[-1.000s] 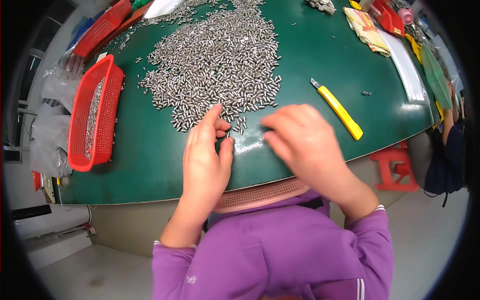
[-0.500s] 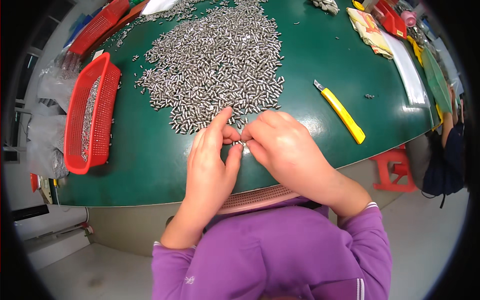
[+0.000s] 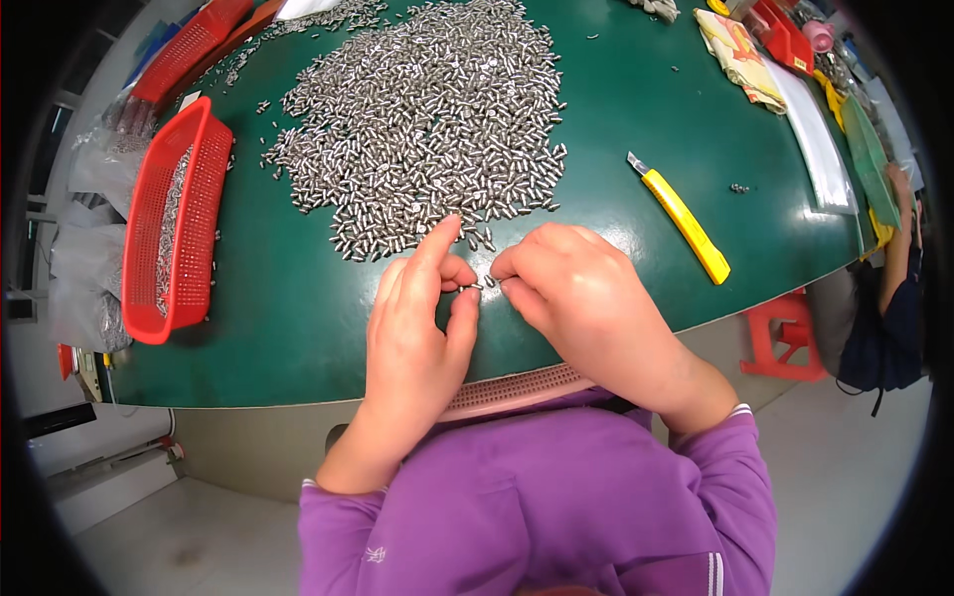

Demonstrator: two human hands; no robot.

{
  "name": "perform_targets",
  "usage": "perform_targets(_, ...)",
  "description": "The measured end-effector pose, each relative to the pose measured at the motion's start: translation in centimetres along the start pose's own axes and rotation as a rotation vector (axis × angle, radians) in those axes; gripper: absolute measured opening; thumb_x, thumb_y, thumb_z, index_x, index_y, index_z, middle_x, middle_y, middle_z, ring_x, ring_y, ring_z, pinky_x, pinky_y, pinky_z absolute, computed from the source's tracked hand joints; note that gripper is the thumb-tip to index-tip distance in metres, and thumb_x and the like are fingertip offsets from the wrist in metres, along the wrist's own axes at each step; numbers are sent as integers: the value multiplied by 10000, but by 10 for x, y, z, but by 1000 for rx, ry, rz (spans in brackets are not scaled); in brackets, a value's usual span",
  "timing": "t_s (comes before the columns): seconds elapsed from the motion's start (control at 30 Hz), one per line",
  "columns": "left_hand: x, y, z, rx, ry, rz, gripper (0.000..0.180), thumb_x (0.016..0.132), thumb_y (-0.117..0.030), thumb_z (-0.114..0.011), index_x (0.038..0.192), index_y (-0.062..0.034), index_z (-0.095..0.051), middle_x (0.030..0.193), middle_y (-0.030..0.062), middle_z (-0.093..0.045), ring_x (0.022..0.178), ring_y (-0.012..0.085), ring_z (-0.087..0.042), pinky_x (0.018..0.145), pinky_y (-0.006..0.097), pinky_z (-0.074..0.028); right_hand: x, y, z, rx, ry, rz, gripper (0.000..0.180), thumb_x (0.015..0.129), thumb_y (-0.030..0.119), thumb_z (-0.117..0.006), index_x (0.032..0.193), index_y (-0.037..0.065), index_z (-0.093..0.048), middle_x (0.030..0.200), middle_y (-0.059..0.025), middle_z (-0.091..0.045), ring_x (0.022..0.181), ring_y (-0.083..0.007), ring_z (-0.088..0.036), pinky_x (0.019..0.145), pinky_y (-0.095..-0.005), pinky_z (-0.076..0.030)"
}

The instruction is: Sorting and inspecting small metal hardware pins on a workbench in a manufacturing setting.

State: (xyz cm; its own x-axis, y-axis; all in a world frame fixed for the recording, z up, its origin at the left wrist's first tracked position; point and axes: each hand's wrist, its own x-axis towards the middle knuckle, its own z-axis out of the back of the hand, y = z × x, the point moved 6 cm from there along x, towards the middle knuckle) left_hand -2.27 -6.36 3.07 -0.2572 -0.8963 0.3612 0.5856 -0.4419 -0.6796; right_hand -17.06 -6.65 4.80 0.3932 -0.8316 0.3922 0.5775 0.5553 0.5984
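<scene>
- My left hand (image 3: 417, 328) and right hand (image 3: 576, 298) meet close to the table's near edge (image 3: 298, 382), fingertips pinched together on one tiny metal piece (image 3: 478, 287).
- Bare green table either side of my hands.
- Just past them, the big pile of metal pieces (image 3: 427, 119).
- Red basket (image 3: 174, 223) left, yellow knife (image 3: 681, 219) right.

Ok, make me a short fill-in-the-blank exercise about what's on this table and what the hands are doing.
1. The big pile of small metal pieces lies on a table whose top is ____.
2. The basket at the person's left is ____ in colour.
3. The utility knife with the ____ handle lies right of the pile.
4. The left hand and right hand pinch a small metal piece ____ them.

Missing words: green; red; yellow; between
</scene>
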Motion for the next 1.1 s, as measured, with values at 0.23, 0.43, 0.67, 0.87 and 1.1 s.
perform_targets(0.23,2,1,-2,14,-26,-8,676,787,103,-693,1423,-7,-492,887,76,-618,849,229,-589,783,359,-516,4,0,-3,-33,13,-17,126,819,46,-699,897,27,-602,852,-119,-566,825,-332,-576,723,-430,-492)
perform_targets(0.43,-2,3,1,-54,35,14,729,782,113,-689,1459,1,-444,921,94,-614,863,235,-594,792,360,-516,3,-1,-3,-13,30,-29,165,803,64,-722,912,36,-602,855,-118,-568,829,-334,-579,724,-434,-492)
perform_targets(0.67,2,1,2,-95,49,72,850,779,136,-681,1540,-12,-332,984,101,-630,874,232,-604,808,359,-519,5,-2,-4,21,29,-40,161,810,54,-714,907,37,-586,848,-126,-583,824,-352,-593,722,-450,-493)
perform_targets(0.87,3,2,2,-111,60,49,864,778,140,-679,1549,-23,-324,994,100,-637,855,221,-614,785,344,-531,5,-2,-4,70,57,-66,138,812,34,-706,892,34,-594,854,-137,-593,835,-357,-604,722,-464,-496)
perform_targets(1.1,4,3,2,-106,49,13,843,768,163,-647,1536,-21,-350,966,97,-638,852,225,-620,768,347,-538,5,-1,-4,25,27,-45,139,807,24,-706,882,35,-589,851,-135,-582,824,-354,-594,717,-460,-497)
